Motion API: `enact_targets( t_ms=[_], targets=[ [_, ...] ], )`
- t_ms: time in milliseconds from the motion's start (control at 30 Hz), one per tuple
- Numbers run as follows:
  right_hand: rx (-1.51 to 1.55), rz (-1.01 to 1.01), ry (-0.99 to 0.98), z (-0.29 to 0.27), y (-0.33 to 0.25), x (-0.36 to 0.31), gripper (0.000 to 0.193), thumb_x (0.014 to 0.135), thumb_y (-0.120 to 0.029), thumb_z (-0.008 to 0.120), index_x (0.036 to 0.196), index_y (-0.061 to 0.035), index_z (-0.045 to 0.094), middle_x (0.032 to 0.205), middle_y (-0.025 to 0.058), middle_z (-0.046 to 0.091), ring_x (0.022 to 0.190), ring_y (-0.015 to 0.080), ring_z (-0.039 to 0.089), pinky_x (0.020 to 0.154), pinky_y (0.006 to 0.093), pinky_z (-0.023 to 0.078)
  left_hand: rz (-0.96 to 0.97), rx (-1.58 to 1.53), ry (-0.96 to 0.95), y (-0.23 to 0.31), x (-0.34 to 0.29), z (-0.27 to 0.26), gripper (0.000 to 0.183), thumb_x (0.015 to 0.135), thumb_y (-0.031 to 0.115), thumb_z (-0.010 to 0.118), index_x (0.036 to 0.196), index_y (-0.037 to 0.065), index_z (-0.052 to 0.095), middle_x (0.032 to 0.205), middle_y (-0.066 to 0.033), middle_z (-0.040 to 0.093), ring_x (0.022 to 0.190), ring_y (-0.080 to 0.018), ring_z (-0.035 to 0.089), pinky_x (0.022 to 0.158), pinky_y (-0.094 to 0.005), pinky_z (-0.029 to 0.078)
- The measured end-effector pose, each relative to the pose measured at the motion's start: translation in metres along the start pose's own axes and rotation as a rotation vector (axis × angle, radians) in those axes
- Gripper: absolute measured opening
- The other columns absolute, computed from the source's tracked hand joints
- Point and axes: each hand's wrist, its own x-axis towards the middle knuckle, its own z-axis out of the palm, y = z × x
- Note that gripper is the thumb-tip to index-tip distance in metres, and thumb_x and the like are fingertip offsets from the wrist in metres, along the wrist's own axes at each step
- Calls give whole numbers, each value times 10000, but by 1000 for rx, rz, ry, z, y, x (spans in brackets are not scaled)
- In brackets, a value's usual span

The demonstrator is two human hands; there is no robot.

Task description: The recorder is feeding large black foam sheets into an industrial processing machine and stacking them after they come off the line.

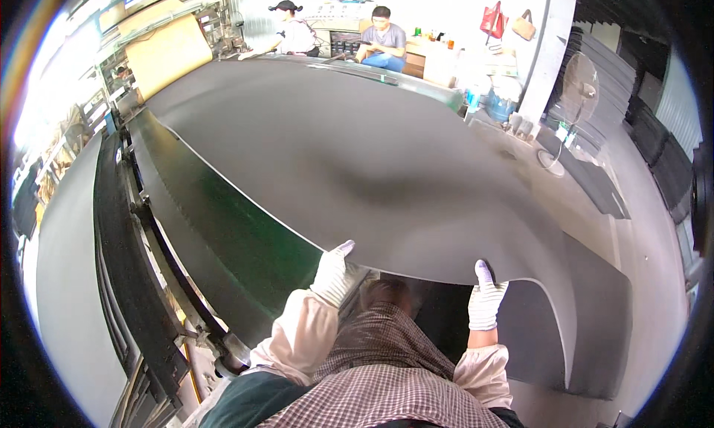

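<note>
The gloved left hand (332,275) and gloved right hand (486,300), spaced apart, are pinching the near edge of a flexible dark-grey sheet (297,138); it is stretching ahead over the green machine bed (242,235), long axis apparently following that bed; the left is gripping nearer it.

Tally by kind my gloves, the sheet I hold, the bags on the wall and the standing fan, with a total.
Left glove and right glove: 2
Grey sheet: 1
Red bag and tan bag: 2
Standing fan: 1
Total: 6
</note>
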Motion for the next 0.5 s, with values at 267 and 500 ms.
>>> enact_targets(
  t_ms=[267, 500],
  targets=[
    [236, 250, 58, -24, -78, -7, 386, 860, -271, 612, 1142, -18, 539, 1069, 128, 603, 881, 252, 587, 866, 432, 484, 235, -194, 67, 68, 63, -4, 312, 865, 145, 585, 1086, -65, 518, 1038, -172, 607, 964, -289, 596, 862, -416, 507],
    [-471, -2, -136, 12, 12, -37, 509, 788, -283, 719, 1174, 2, 549, 1018, 154, 621, 955, 268, 583, 947, 448, 394, -94, -120, -157, -27, -1, 47, 351, 873, 191, 595, 1169, 18, 518, 1148, -156, 572, 1065, -301, 539, 972, -448, 419]
  ],
)
